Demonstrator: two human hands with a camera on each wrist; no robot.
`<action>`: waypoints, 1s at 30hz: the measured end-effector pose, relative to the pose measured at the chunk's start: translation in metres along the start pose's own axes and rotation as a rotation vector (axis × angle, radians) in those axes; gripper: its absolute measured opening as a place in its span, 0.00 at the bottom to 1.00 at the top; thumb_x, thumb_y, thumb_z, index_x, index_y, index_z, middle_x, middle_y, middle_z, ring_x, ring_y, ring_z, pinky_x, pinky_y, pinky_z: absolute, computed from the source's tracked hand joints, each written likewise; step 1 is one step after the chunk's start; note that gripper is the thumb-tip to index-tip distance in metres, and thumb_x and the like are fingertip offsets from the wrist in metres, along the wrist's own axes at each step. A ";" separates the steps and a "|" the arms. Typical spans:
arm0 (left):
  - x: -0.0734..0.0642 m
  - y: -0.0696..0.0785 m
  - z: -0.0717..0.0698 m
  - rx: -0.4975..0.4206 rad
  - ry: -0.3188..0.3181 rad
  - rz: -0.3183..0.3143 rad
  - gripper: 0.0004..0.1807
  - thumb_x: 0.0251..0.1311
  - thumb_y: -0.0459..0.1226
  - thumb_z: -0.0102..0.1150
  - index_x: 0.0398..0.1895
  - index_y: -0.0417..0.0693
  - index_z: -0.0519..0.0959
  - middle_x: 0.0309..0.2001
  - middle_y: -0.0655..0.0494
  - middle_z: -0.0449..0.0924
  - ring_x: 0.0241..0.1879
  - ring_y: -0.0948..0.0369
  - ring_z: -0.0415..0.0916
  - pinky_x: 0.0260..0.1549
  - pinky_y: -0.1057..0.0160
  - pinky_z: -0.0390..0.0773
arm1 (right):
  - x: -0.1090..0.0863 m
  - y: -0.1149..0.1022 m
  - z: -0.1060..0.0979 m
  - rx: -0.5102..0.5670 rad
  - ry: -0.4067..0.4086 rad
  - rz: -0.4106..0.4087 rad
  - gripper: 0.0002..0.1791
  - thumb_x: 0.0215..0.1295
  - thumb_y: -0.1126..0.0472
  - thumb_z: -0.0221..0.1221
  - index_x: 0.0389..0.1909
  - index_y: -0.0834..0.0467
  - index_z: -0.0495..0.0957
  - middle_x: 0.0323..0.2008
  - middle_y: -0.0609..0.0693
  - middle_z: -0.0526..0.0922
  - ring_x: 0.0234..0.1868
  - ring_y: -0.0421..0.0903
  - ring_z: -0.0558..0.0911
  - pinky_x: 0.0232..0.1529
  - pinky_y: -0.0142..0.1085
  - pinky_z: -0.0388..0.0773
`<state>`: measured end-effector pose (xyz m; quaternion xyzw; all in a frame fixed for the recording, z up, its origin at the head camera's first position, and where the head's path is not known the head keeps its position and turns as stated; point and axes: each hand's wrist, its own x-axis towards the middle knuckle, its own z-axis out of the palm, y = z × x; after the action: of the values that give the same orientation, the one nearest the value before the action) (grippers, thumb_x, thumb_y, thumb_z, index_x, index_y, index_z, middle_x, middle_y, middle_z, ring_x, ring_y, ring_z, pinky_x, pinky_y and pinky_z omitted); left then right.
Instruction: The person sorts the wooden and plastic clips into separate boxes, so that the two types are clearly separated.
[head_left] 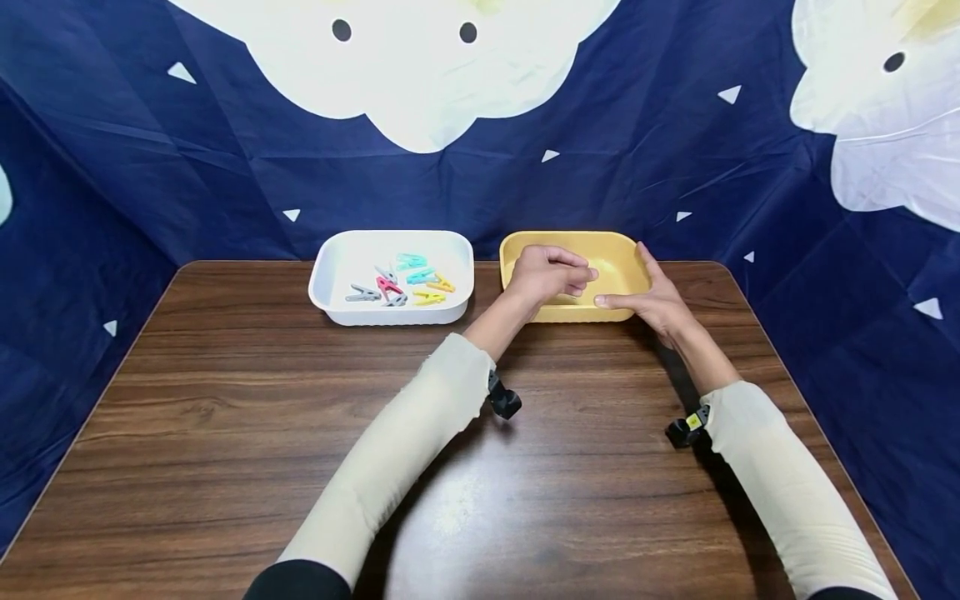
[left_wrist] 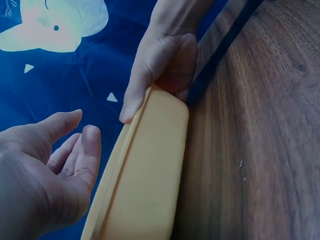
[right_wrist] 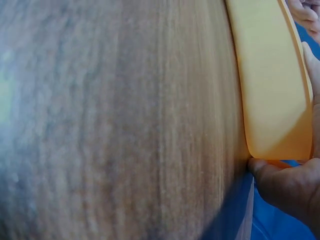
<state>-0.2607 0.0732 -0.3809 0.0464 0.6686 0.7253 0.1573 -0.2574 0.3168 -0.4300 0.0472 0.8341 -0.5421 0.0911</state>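
Note:
A yellow plastic bin (head_left: 570,313) stands at the back of the table, right of the middle. Over its left half hovers my left hand (head_left: 547,275), fingers loosely bent. The left wrist view shows a gap between that hand's thumb and fingers (left_wrist: 90,150), with nothing held there. At the bin's right end, my right hand (head_left: 660,304) grips the corner, its thumb over the front rim and the fingers along the outer side. In the right wrist view that hand (right_wrist: 290,187) is partly cut off by the frame edge, beside the bin's wall (right_wrist: 275,80).
Left of the yellow bin stands a white bin (head_left: 390,315) holding several clothespins (head_left: 388,287) in grey, red, teal and yellow. Both bins are on a brown wooden table (head_left: 225,417). A dark blue cloth (head_left: 450,187) hangs close behind them.

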 end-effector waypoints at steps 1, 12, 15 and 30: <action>-0.001 0.002 -0.002 0.001 -0.002 0.006 0.12 0.65 0.29 0.80 0.49 0.31 0.91 0.33 0.50 0.92 0.34 0.54 0.91 0.60 0.43 0.92 | 0.000 0.000 0.000 -0.002 0.000 0.000 0.80 0.64 0.55 0.83 0.94 0.37 0.26 0.95 0.47 0.34 0.93 0.54 0.52 0.93 0.49 0.53; -0.012 0.014 -0.036 0.094 0.024 0.097 0.14 0.65 0.30 0.82 0.51 0.32 0.92 0.40 0.45 0.96 0.28 0.62 0.90 0.43 0.57 0.95 | 0.001 -0.002 0.001 0.019 -0.007 0.000 0.81 0.64 0.58 0.82 0.93 0.37 0.23 0.95 0.46 0.30 0.94 0.52 0.46 0.94 0.49 0.48; -0.012 0.015 -0.048 0.069 0.035 0.115 0.13 0.64 0.29 0.81 0.49 0.31 0.92 0.35 0.49 0.94 0.27 0.63 0.89 0.39 0.60 0.95 | -0.001 -0.003 0.002 0.048 -0.004 -0.003 0.81 0.64 0.60 0.82 0.93 0.37 0.23 0.95 0.46 0.30 0.95 0.51 0.46 0.94 0.48 0.47; -0.022 0.025 -0.106 0.005 0.126 0.172 0.05 0.67 0.28 0.78 0.42 0.34 0.92 0.32 0.54 0.93 0.26 0.61 0.88 0.32 0.64 0.92 | -0.008 -0.004 -0.002 0.078 0.083 0.033 0.77 0.67 0.48 0.80 0.93 0.32 0.24 0.94 0.46 0.25 0.94 0.51 0.45 0.94 0.51 0.51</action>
<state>-0.2736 -0.0355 -0.3643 0.0584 0.6723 0.7361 0.0518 -0.2503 0.3171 -0.4244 0.0870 0.8146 -0.5700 0.0632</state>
